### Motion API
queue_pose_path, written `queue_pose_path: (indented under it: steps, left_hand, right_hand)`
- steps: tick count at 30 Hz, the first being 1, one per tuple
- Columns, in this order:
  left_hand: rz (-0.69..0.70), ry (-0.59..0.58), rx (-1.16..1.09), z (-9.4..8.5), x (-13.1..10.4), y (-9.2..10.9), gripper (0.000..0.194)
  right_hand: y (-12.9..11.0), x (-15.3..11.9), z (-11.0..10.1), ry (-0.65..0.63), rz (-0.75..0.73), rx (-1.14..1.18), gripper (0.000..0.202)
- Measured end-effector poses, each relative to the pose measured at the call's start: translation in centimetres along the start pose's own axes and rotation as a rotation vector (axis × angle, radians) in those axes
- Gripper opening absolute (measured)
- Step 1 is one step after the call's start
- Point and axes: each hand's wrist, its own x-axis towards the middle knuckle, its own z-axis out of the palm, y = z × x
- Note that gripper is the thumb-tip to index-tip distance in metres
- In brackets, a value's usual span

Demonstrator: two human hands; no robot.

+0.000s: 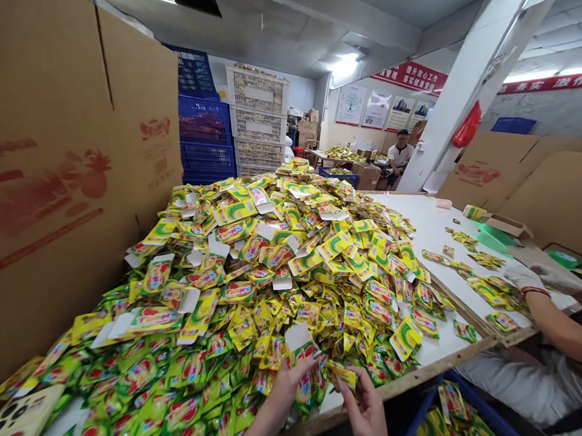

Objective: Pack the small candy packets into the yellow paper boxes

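Note:
At the near edge of a big heap, my left hand [289, 386] is closed on a small open-flapped carton [299, 340], yellow and green with a red print. Its white end flap stands up. My right hand [363, 404] pinches a small yellow packet [343, 374] just right of the carton, close to it but apart from the flap. Around both hands lie loose yellow and green sachets [184, 412]. Higher on the heap [282, 237], many flat cartons with white flaps are mixed in.
A large cardboard box [66, 157] walls the left side. A blue crate [466, 422] with packets stands below the table edge at right. A co-worker's gloved hands [525, 278] handle packets on the white table [416, 219]. Stacked crates [260, 126] stand behind.

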Motion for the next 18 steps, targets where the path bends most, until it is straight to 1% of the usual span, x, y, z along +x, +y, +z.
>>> queue_pose_path:
  steps: [2, 4, 11, 18]
  left_hand:
    - [0.036, -0.027, 0.005, 0.0, -0.1, 0.0, 0.048]
    - [0.051, -0.035, -0.003, 0.1, 0.0, -0.1, 0.047]
    - [0.032, -0.02, -0.004, 0.0, 0.3, -0.5, 0.052]
    - [0.036, -0.005, -0.028, -0.5, 0.4, -1.0, 0.06]
  right_hand:
    - [-0.1, 0.0, 0.0, 0.0, -0.008, 0.005, 0.042]
    - [-0.1, 0.1, 0.0, 0.002, -0.017, 0.006, 0.042]
    - [-0.1, 0.2, -0.2, -0.038, -0.014, -0.001, 0.04]
    - [-0.2, 0.0, 0.0, -0.017, -0.019, 0.021, 0.041]
